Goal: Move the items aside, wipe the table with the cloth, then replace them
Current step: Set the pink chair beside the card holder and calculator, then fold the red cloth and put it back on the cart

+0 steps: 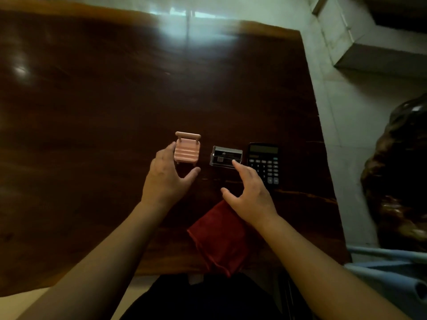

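Observation:
On the dark wooden table (92, 112) stands a small pink chair-shaped holder (187, 148). To its right lies a clear plastic box (225, 155), then a black calculator (264, 165). A folded red cloth (219, 239) lies at the near edge, partly under my right wrist. My left hand (166, 179) is open, its fingers spread just left of and below the pink holder, a fingertip close to its side. My right hand (247, 192) is open too, its fingertips reaching the near edge of the clear box and covering the calculator's lower left corner.
The table's right edge (318, 135) runs beside a pale tiled floor. A dark carved object (399, 172) stands at the right, a white step (369, 54) at the upper right, and a pale blue frame (392, 266) at the lower right.

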Motion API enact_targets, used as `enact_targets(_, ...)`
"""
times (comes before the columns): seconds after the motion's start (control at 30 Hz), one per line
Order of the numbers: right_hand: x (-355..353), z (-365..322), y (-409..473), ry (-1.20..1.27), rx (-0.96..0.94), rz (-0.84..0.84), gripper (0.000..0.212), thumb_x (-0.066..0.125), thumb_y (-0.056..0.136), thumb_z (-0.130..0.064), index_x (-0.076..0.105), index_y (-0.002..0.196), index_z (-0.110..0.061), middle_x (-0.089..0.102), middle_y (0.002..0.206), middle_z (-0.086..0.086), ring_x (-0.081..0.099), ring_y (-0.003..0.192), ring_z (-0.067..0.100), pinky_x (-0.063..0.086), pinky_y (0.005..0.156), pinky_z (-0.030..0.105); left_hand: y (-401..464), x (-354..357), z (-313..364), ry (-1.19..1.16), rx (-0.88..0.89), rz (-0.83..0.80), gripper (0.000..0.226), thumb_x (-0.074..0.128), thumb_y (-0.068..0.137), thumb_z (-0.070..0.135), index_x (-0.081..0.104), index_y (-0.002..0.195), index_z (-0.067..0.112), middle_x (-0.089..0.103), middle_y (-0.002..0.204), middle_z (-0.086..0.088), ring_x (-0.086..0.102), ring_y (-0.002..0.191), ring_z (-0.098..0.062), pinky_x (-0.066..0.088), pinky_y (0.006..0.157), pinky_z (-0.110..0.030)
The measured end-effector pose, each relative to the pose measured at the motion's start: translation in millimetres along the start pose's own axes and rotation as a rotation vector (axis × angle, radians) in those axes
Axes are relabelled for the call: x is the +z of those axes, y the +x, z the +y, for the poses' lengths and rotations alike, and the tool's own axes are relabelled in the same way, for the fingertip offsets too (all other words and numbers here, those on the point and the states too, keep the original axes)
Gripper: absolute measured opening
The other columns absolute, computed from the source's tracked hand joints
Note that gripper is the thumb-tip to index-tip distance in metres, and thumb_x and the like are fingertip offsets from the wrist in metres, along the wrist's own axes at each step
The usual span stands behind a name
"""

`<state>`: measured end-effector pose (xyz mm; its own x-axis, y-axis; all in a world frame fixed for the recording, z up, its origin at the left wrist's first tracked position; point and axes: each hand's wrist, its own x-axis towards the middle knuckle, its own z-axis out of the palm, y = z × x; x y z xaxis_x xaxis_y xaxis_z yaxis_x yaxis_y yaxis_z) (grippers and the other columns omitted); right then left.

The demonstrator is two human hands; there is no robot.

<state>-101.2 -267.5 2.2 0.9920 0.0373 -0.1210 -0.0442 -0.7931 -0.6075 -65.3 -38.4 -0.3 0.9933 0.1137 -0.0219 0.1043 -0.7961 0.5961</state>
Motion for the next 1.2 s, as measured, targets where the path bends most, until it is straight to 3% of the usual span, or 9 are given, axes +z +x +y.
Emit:
enact_targets(0.27, -5, -12, -60, 0.078, 0.192, 0.113, 0.083, 0.071, 0.087, -0.049, 0.024, 0.154, -0.038, 0.036, 0.155, -0.006, 0.037, 0.139, 0.012, 0.042, 0.104, 0.035, -19, 1, 1, -0.040, 0.154, -0.368, 0.090, 0.071, 0.080, 0.060, 0.032, 0.153, 0.024, 0.045, 0.152, -0.003, 0.046, 0.135, -0.021, 0.043, 0.102, -0.038)
enact_targets(0.57, -4, 8, -98, 0.181, 0.499, 0.097, 0.081, 0.070, 0.090, -0.043, 0.025, 0.157, -0.030, 0.034, 0.159, 0.002, 0.037, 0.141, 0.022, 0.041, 0.100, 0.034, -32, 39, 21, 0.011, 0.126, -0.683, 0.087, 0.069, 0.088, 0.049, 0.024, 0.157, 0.023, 0.036, 0.159, -0.006, 0.039, 0.142, -0.024, 0.041, 0.111, -0.041)
enact_targets(0.93, 27, 59, -107, 0.133, 0.632, -0.130, 0.083, 0.070, 0.092, -0.040, 0.023, 0.158, -0.025, 0.031, 0.162, 0.003, 0.030, 0.145, 0.027, 0.039, 0.109, 0.045, -57, 97, 33, 0.120, 0.013, -0.760, 0.078, 0.064, 0.093, 0.043, 0.026, 0.157, 0.022, 0.045, 0.153, -0.006, 0.042, 0.139, -0.027, 0.042, 0.110, -0.044)
enact_targets(1.2, 44, 75, -102, 0.267, 0.728, -0.087, 0.081, 0.072, 0.090, -0.040, 0.029, 0.156, -0.021, 0.041, 0.149, 0.007, 0.041, 0.135, 0.028, 0.046, 0.104, 0.048, -47, 109, 36, 0.152, -0.120, -0.702, 0.057, 0.062, 0.095, 0.044, 0.049, 0.144, 0.017, 0.056, 0.137, -0.011, 0.052, 0.127, -0.028, 0.050, 0.101, -0.048)
